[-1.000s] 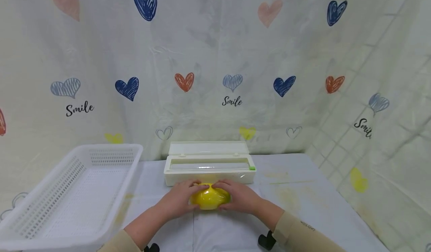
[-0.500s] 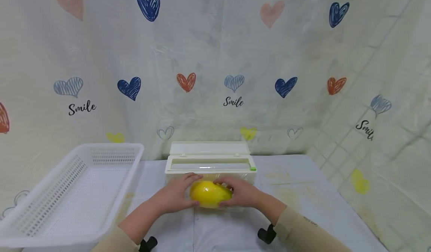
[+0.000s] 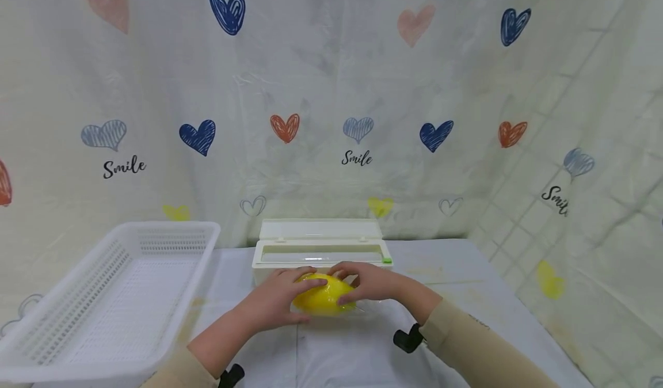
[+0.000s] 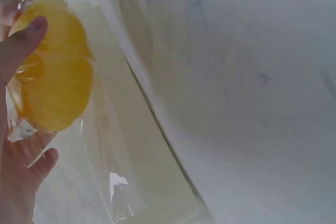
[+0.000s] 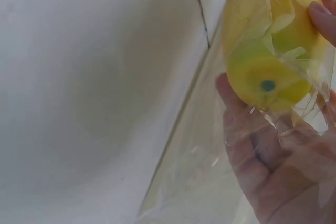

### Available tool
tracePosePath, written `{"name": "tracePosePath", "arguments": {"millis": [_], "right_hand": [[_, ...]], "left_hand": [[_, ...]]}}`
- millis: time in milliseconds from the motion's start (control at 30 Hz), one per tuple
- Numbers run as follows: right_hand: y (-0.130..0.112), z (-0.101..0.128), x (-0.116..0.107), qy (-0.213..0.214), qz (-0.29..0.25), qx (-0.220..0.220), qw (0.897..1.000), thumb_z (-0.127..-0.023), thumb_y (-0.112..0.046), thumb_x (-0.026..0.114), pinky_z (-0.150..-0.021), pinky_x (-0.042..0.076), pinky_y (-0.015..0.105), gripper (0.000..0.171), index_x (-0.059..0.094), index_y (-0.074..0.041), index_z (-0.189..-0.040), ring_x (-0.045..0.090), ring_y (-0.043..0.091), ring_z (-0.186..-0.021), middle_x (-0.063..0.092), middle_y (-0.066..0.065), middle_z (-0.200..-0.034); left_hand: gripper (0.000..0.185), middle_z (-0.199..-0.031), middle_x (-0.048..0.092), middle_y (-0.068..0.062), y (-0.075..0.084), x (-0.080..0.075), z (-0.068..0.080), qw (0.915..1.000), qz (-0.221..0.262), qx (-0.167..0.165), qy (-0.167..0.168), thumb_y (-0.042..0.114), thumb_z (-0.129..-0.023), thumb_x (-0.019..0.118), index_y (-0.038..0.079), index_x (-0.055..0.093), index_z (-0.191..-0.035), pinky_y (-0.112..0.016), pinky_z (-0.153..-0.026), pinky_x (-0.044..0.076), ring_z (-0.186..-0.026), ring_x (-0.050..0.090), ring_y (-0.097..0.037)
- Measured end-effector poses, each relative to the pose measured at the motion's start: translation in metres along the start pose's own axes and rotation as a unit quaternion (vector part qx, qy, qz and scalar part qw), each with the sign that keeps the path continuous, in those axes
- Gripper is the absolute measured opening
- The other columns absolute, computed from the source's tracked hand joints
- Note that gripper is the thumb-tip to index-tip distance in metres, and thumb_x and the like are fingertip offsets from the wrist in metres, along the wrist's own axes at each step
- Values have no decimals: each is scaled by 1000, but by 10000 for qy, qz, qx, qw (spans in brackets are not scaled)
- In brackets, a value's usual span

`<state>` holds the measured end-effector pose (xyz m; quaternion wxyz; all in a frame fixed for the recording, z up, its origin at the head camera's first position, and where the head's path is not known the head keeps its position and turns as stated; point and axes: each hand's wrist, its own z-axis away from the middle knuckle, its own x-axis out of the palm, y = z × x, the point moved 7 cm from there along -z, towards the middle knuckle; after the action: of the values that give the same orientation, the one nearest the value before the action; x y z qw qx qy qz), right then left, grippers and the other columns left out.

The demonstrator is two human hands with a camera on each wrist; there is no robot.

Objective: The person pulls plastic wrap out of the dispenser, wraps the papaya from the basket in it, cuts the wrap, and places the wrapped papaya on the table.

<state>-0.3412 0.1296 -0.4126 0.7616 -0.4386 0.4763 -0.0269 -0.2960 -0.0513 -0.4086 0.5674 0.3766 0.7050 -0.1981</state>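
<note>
A shiny yellow mango (image 3: 322,299), greenish around a dark stem spot in the right wrist view, is between both hands in front of the cling film dispenser (image 3: 265,272). Clear cling film (image 5: 191,174) covers the fruit and stretches away over the dispenser's front. My left hand (image 3: 274,300) holds the left side, its thumb across the fruit. From the right, my right hand (image 3: 374,282) grips the other end, thumb toward me and fingers on the far side. Film overlaps the right palm in the right wrist view.
On the left of the table stands a large white perforated basket (image 3: 178,319). The dispenser's lid (image 3: 321,228) is raised at the back, near the heart-patterned curtain (image 3: 311,77). White cloth (image 3: 352,356) covers the table.
The mango has tilted and turned between the hands. My left thumb has moved up onto the fruit, and my right hand has risen slightly. Loose film now shows at its right end.
</note>
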Motion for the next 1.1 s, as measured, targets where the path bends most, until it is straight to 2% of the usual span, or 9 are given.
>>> {"name": "tracePosePath", "arguments": {"millis": [167,400,500,633,733,867,1100], "right_hand": [[0,-2,-6,-230,-163,242,9993,-84,-34,80,-90,55,41,52,56,-33,-130,60,27,-112,58,4,-131],[-2,0,-12,-303,-19,324,9990,-84,-37,79,-87,56,39,57,55,-32,-136,62,26,-109,58,3,-132],[-6,3,-20,-151,270,264,9992,-83,-41,78,-87,55,40,61,54,-30,-139,62,27,-113,56,2,-136],[-13,11,-33,334,724,59,9968,-82,-45,79,-97,50,46,63,56,-29,-138,56,28,-123,53,-5,-141],[-21,16,-34,709,1026,-221,9919,-80,-47,80,-101,46,50,63,57,-32,-137,51,26,-127,52,-9,-141],[-28,22,-23,999,1508,-661,9813,-78,-52,80,-101,46,51,67,56,-37,-138,50,24,-129,49,-6,-145],[-29,22,-5,1423,2446,-1303,9502,-79,-46,82,-93,53,41,69,52,-38,-141,60,20,-115,48,-3,-147]], "left_hand": [[72,-141,52,2,-1,0,-7,9992,-214,272,220,38,-78,85,39,47,-140,-46,-101,45,-121,55,-20],[69,-135,56,3,0,-4,-11,9994,-78,249,208,38,-78,84,34,51,-139,-46,-98,46,-116,56,-17],[69,-135,56,3,-2,-5,-12,9997,-25,138,179,39,-79,82,33,52,-141,-45,-96,46,-114,56,-17],[69,-136,55,4,-6,-6,-14,9999,17,-68,117,41,-80,79,35,51,-143,-43,-95,47,-110,57,-16],[71,-137,54,6,-9,-6,-14,9997,58,-218,69,43,-80,78,38,48,-145,-42,-93,47,-107,56,-16],[72,-139,54,9,-13,-7,-14,9990,245,-357,80,42,-80,79,35,48,-145,-42,-94,47,-110,57,-15],[67,-132,58,16,-19,-12,-15,9919,1079,-651,190,37,-79,82,31,53,-139,-36,-94,51,-104,58,-8]]}}
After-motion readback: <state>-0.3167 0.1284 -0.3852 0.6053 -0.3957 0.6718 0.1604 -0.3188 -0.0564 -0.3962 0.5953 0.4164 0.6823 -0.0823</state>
